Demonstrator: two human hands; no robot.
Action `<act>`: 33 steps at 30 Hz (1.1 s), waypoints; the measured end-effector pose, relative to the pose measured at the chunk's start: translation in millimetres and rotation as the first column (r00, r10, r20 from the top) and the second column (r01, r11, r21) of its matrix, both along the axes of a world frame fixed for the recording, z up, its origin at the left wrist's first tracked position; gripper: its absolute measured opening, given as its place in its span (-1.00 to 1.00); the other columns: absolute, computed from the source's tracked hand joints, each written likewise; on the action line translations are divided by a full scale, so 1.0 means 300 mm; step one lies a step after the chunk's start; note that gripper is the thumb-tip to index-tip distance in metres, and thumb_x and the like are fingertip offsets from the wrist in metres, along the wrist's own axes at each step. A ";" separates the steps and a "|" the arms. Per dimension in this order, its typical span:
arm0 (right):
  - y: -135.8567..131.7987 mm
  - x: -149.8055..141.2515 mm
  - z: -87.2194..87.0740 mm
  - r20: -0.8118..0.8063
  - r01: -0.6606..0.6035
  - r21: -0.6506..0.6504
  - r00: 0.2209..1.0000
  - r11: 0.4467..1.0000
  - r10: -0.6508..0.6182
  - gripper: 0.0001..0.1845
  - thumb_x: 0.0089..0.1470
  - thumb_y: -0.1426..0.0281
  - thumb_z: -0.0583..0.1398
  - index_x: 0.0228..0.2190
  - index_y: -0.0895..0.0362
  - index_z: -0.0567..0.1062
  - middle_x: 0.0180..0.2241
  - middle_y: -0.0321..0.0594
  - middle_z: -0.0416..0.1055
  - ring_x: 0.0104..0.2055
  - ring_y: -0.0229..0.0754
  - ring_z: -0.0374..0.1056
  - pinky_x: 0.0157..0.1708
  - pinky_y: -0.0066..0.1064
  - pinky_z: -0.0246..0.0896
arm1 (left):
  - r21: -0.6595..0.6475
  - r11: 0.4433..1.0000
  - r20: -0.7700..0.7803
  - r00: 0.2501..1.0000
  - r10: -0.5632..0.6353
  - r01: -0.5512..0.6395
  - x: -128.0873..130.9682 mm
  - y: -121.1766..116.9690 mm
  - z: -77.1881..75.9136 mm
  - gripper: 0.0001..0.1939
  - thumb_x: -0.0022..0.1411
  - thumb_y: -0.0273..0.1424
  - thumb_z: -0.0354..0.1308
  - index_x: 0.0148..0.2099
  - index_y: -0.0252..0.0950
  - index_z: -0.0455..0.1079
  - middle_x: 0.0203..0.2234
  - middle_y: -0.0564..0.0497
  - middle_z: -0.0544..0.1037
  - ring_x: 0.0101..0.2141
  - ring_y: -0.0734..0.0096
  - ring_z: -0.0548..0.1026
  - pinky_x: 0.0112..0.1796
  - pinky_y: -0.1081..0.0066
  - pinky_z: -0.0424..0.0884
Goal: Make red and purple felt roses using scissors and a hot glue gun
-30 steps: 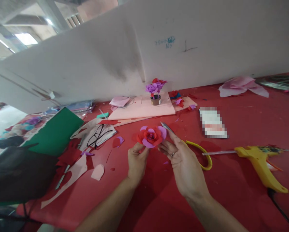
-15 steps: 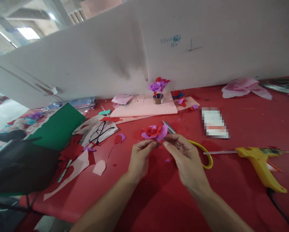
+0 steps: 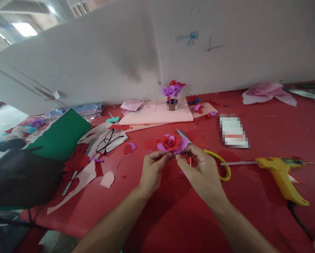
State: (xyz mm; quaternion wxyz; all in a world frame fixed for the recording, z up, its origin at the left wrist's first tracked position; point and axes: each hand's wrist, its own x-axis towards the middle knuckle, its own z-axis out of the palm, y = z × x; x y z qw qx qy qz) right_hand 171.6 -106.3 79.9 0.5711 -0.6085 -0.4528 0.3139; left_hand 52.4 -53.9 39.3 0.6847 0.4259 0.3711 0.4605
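Observation:
A red and purple paper flower [image 3: 170, 141] is held over the red table, its open face turned up. My left hand [image 3: 154, 167] is closed, pinching the flower's underside from the left. On the other side my right hand [image 3: 201, 172] pinches the edge of a purple outer petal between thumb and fingers. Just behind that hand lie scissors with yellow handles [image 3: 227, 170], partly hidden by it. Loose red and purple petals [image 3: 129, 148] rest on the table left of the flower.
A small pot of paper flowers [image 3: 172, 104] stands on pink sheets [image 3: 147, 117] at the back. Eyeglasses [image 3: 106, 142] and paper scraps lie left, near a green board [image 3: 59, 137]. A phone [image 3: 233, 130] and a yellow glue gun [image 3: 281, 175] lie right.
My right hand has gone from spread fingers beside the flower to a pinch on its petal. The flower tipped away, then partly back up, staying in my left hand.

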 end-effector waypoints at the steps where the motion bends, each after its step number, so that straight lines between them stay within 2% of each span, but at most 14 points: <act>1: -0.001 0.001 0.000 0.025 0.000 0.003 1.000 1.000 0.000 -0.96 0.00 0.42 0.20 -0.43 0.07 0.48 -0.43 -0.28 0.46 -0.36 -0.16 0.34 -0.27 -0.30 0.22 | 0.000 1.000 -0.005 1.000 0.000 0.000 0.000 -0.001 0.004 -0.92 -0.01 -0.40 0.34 -0.38 -0.27 0.58 -0.47 -0.02 0.61 -0.40 0.41 0.51 -0.20 0.34 0.39; 5: -0.006 -0.001 -0.006 0.084 -0.002 0.019 0.996 1.000 0.000 -0.91 0.01 0.41 0.20 -0.37 0.07 0.50 -0.42 -0.28 0.45 -0.35 -0.16 0.34 -0.26 -0.29 0.22 | 0.035 0.999 -0.050 0.999 -0.003 0.005 -0.002 -0.007 0.012 -0.85 -0.01 -0.38 0.33 -0.31 -0.28 0.60 -0.45 -0.05 0.62 -0.38 0.38 0.51 -0.20 0.34 0.39; 9: -0.012 -0.002 -0.003 0.068 -0.032 0.062 0.997 0.998 0.028 -0.86 0.02 0.45 0.18 -0.33 0.06 0.52 -0.40 -0.27 0.44 -0.33 -0.15 0.34 -0.23 -0.29 0.23 | 0.099 0.995 -0.120 0.993 0.018 -0.006 -0.005 -0.011 0.012 -0.82 0.01 -0.35 0.31 -0.29 -0.29 0.60 -0.44 -0.05 0.62 -0.39 0.37 0.50 -0.23 0.35 0.40; 14: -0.018 0.001 -0.001 0.028 -0.112 0.132 0.994 0.985 0.109 -0.63 -0.01 0.60 0.07 -0.27 0.02 0.55 -0.28 -0.26 0.46 -0.19 -0.13 0.36 -0.17 -0.32 0.23 | 0.185 0.982 -0.214 0.974 0.075 -0.035 -0.013 -0.010 0.014 -0.82 0.07 -0.34 0.25 -0.28 -0.30 0.60 -0.44 -0.04 0.61 -0.38 0.36 0.48 -0.23 0.36 0.39; 17: -0.015 -0.001 -0.011 0.040 -0.095 0.159 0.995 0.983 0.090 -0.61 -0.01 0.61 0.07 -0.29 0.01 0.58 -0.24 -0.27 0.47 -0.19 -0.14 0.36 -0.18 -0.34 0.23 | 0.233 0.971 -0.269 0.956 0.121 -0.058 -0.020 -0.009 0.013 -0.86 0.06 -0.37 0.24 -0.35 -0.31 0.59 -0.47 -0.03 0.59 -0.39 0.37 0.46 -0.24 0.36 0.39; 23: -0.011 0.001 -0.022 0.086 -0.051 0.244 0.996 0.968 0.031 -0.68 0.00 0.63 0.08 -0.44 0.03 0.55 -0.38 -0.31 0.41 -0.31 -0.23 0.33 -0.27 -0.40 0.23 | 0.333 0.941 -0.385 0.903 0.192 -0.059 -0.028 -0.012 0.013 -0.85 0.04 -0.40 0.25 -0.55 -0.29 0.52 -0.58 0.02 0.53 -0.43 0.40 0.42 -0.28 0.38 0.35; 26: -0.017 0.006 -0.024 0.114 -0.015 0.291 0.993 0.957 -0.019 -0.69 0.02 0.63 0.09 -0.43 0.02 0.54 -0.32 -0.29 0.42 -0.23 -0.20 0.36 -0.19 -0.36 0.24 | 0.312 0.948 -0.315 0.933 0.172 -0.070 -0.026 -0.007 0.000 -0.90 0.04 -0.39 0.26 -0.48 -0.27 0.55 -0.51 0.01 0.57 -0.40 0.39 0.44 -0.27 0.38 0.36; 29: -0.020 0.006 -0.030 0.067 0.032 0.313 0.996 0.949 -0.056 -0.67 0.05 0.61 0.09 -0.33 -0.01 0.55 -0.16 -0.27 0.43 -0.07 -0.15 0.35 -0.05 -0.28 0.20 | 0.219 0.972 -0.128 0.985 0.118 -0.088 -0.017 -0.001 -0.005 -0.91 0.04 -0.39 0.27 -0.37 -0.26 0.58 -0.46 0.02 0.59 -0.38 0.41 0.46 -0.22 0.37 0.38; 31: -0.018 0.001 -0.035 0.007 0.050 0.304 0.998 0.951 -0.055 -0.67 0.05 0.61 0.10 -0.31 -0.02 0.54 -0.17 -0.28 0.44 -0.09 -0.16 0.37 -0.06 -0.27 0.22 | 0.163 0.981 -0.046 0.993 0.112 -0.103 -0.011 -0.001 0.002 -0.89 0.00 -0.40 0.31 -0.35 -0.27 0.59 -0.48 0.03 0.59 -0.39 0.43 0.46 -0.21 0.39 0.38; 33: -0.014 -0.005 -0.037 -0.035 0.022 0.279 0.999 0.960 -0.013 -0.69 0.04 0.60 0.10 -0.33 -0.01 0.53 -0.27 -0.31 0.46 -0.20 -0.20 0.39 -0.15 -0.31 0.25 | 0.141 0.983 -0.003 0.993 0.118 -0.116 -0.007 -0.004 0.013 -0.88 -0.05 -0.40 0.34 -0.38 -0.28 0.59 -0.51 0.04 0.58 -0.42 0.46 0.45 -0.24 0.43 0.38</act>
